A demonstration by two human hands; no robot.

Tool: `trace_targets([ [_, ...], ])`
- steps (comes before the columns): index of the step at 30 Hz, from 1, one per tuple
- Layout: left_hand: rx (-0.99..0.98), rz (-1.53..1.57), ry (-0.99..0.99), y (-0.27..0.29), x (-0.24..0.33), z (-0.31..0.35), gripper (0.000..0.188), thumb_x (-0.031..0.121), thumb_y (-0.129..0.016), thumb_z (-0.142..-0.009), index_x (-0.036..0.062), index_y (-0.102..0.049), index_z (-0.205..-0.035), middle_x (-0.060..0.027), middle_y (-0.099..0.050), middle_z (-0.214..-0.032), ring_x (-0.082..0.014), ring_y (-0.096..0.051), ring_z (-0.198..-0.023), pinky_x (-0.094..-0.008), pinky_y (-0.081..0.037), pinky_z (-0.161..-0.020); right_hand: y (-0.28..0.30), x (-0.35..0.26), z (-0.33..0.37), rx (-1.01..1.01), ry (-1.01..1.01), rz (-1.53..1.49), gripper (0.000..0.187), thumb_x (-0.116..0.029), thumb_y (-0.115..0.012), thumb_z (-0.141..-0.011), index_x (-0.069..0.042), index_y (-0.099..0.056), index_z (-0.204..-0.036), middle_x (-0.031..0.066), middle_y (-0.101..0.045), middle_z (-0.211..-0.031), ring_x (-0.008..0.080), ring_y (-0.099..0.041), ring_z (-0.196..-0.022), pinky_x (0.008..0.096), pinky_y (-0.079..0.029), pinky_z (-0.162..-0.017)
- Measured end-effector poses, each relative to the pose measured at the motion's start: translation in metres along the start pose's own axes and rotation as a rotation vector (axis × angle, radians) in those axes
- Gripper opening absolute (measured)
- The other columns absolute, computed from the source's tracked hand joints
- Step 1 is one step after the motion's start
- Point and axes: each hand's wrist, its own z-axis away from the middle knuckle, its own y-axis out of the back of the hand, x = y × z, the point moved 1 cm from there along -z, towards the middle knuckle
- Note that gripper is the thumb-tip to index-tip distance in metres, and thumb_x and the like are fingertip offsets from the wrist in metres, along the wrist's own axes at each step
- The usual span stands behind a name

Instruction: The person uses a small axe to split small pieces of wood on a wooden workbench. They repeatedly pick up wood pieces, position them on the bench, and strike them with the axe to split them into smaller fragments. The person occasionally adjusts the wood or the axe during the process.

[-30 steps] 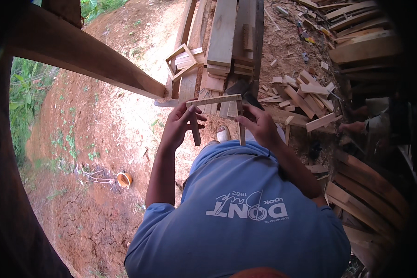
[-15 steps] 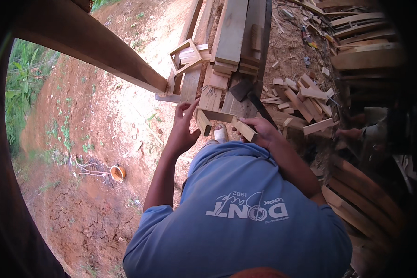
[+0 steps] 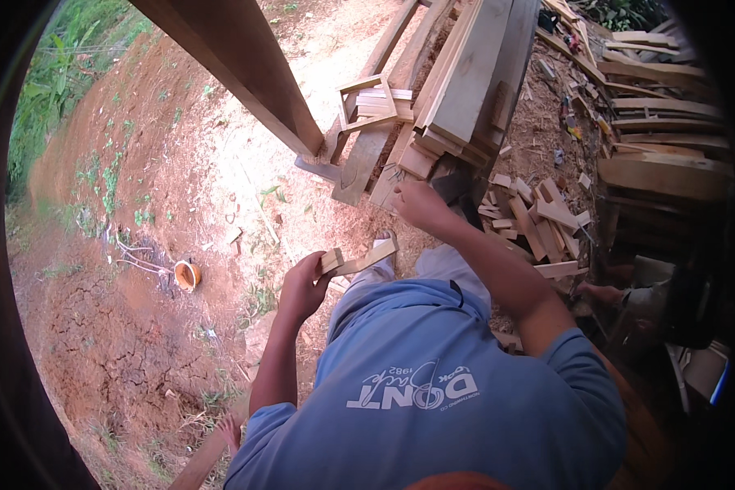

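My left hand (image 3: pixel 304 286) is closed around one side of a three-sided wooden frame (image 3: pixel 353 266), held low in front of my shirt. Over the near end of the bench planks is my right hand (image 3: pixel 420 204), with its fingers curled down at a small heap of nails (image 3: pixel 394 174). Whether a nail is between those fingertips is too small to tell. Right beside this hand lies a hammer with a dark head (image 3: pixel 451 186), partly hidden by my forearm. A finished-looking wooden frame (image 3: pixel 367 124) rests over short slats farther left on the bench.
Long boards (image 3: pixel 474 82) are stacked on the bench. A thick post (image 3: pixel 253 73) slants in at upper left. Offcuts (image 3: pixel 547 216) lie heaped on the right. An orange bucket (image 3: pixel 187 276) sits on the dirt. Another person's limb (image 3: pixel 600 294) shows at far right.
The wooden frame has gone from between both hands to my left hand alone, lower and tilted. My right hand has let go of it and moved forward to the nails. The view has shifted.
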Motion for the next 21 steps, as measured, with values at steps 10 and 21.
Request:
trace_targets([
  [10,0.224,0.361,0.385,-0.017,-0.05,0.061,0.04,0.004,-0.07,-0.098,0.0008,-0.057,-0.135,-0.0151,-0.077,-0.104,-0.0242,-0.075,-0.097,-0.0351,-0.057,-0.085,0.142,-0.128,-0.045,0.881,0.435,0.144,0.017,-0.02,-0.071,-0.097,-0.004,-0.069,-0.101,0.0135,-0.071,-0.09,0.0332,-0.073,-0.088,0.0443,-0.058,-0.078],
  [21,0.11,0.42,0.208,-0.001,-0.027,-0.006,0.031,-0.004,-0.062,-0.099,-0.0006,-0.057,-0.129,-0.0138,-0.071,-0.113,-0.0246,-0.07,-0.108,-0.038,-0.054,-0.095,0.197,0.09,-0.057,0.753,-0.507,0.434,0.051,-0.035,-0.075,-0.093,0.005,-0.067,-0.124,0.0311,-0.07,-0.113,0.0468,-0.067,-0.114,0.0499,-0.054,-0.102],
])
